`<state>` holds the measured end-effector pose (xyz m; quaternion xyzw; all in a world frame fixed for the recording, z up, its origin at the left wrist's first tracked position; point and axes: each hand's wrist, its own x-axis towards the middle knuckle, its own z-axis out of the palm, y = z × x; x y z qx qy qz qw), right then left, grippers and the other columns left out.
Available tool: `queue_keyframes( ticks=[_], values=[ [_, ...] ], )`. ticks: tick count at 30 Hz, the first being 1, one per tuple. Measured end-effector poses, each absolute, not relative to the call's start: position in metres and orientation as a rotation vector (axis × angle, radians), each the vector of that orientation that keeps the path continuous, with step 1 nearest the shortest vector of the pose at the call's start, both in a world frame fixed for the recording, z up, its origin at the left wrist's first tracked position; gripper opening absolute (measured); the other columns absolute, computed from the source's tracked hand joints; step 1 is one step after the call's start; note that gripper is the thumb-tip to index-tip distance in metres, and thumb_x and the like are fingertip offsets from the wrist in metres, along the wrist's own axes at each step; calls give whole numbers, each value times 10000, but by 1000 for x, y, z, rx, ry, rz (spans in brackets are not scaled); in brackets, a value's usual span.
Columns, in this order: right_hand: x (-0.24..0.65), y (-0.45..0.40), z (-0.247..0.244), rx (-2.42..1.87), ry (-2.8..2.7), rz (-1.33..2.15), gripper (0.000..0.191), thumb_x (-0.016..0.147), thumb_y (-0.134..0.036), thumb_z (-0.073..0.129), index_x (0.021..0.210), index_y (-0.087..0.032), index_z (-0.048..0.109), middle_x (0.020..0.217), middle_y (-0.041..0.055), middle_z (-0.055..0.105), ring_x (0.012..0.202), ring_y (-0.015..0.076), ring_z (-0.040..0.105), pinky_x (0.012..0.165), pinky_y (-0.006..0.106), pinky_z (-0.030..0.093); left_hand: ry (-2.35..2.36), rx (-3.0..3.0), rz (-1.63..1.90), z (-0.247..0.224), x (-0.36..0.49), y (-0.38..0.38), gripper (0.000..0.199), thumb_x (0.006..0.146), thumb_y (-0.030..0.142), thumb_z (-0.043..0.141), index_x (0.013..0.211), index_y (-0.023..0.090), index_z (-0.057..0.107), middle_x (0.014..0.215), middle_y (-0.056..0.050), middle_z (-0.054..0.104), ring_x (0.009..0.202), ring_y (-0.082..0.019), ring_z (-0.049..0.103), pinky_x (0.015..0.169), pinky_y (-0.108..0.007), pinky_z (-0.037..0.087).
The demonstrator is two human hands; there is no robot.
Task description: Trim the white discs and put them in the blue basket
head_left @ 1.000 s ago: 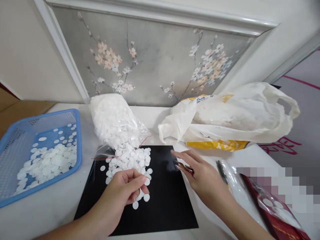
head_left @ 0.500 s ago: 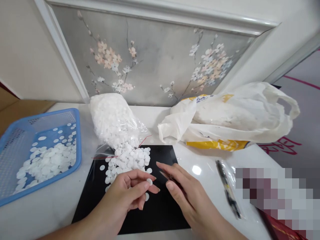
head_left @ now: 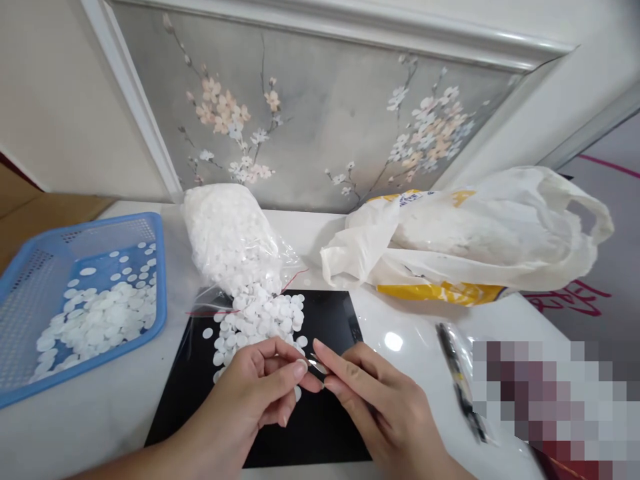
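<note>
My left hand [head_left: 263, 387] pinches one small white disc [head_left: 303, 363] between thumb and fingertips. Opposite it, my right hand [head_left: 377, 393] is closed around a small tool with a shiny metal blade [head_left: 316, 365]; its handle is hidden in my fingers. The blade's tip is close to the disc's edge, and I cannot tell whether they touch. Both hands are above a black board [head_left: 310, 440]. Behind my left hand, a heap of white discs [head_left: 260, 317] spreads over the board from the mouth of a clear plastic bag [head_left: 230, 233] full of them.
A blue plastic basket [head_left: 159, 280] with many loose white discs stands at the left. At the back right lies a white and yellow plastic carrier bag [head_left: 465, 247]. Black pens [head_left: 457, 380] in a clear sleeve lie right of my right hand, beside a blurred-out area.
My right hand has moved in toward my left, its thumb and fingers closing on the blade tool. The blade is now near the disc. The view has shifted slightly.
</note>
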<state>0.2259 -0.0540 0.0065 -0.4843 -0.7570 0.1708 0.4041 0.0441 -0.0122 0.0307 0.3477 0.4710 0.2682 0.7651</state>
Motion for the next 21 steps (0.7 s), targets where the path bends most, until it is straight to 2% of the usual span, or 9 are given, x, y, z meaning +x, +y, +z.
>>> queue_keyframes(
  ticks=[6, 13, 18, 21],
  values=[
    [222, -56, 9, -1156, -1919, 409, 353, 952, -121, 489, 1275, -174, 621, 721, 21, 561, 538, 97, 556, 472, 173, 480, 1042, 813, 558, 31, 42, -16, 229, 763, 372, 699, 841, 164, 641, 632, 2, 687, 371, -13, 366, 427, -172, 197],
    [223, -57, 10, -1165, -1939, 379, 360, 963, -148, 478, 1294, -207, 605, 728, 25, 601, 531, 95, 584, 471, 168, 491, 1038, 857, 574, 31, 44, -15, 181, 765, 336, 697, 783, 159, 663, 524, 46, 595, 347, -24, 390, 407, -176, 180],
    [225, -57, 14, -1209, -1979, 353, 331, 972, -177, 464, 1252, -191, 639, 705, 31, 607, 505, 98, 570, 442, 177, 477, 1033, 900, 547, 33, 42, -14, 169, 780, 327, 681, 781, 157, 679, 678, -17, 696, 366, -24, 415, 419, -181, 243],
    [226, -57, 15, -1203, -1989, 373, 339, 971, -177, 469, 1269, -209, 628, 724, 32, 613, 529, 98, 583, 463, 173, 485, 1030, 922, 538, 33, 41, -14, 151, 789, 307, 665, 790, 158, 688, 705, -29, 714, 369, -24, 413, 416, -180, 253]
  ],
)
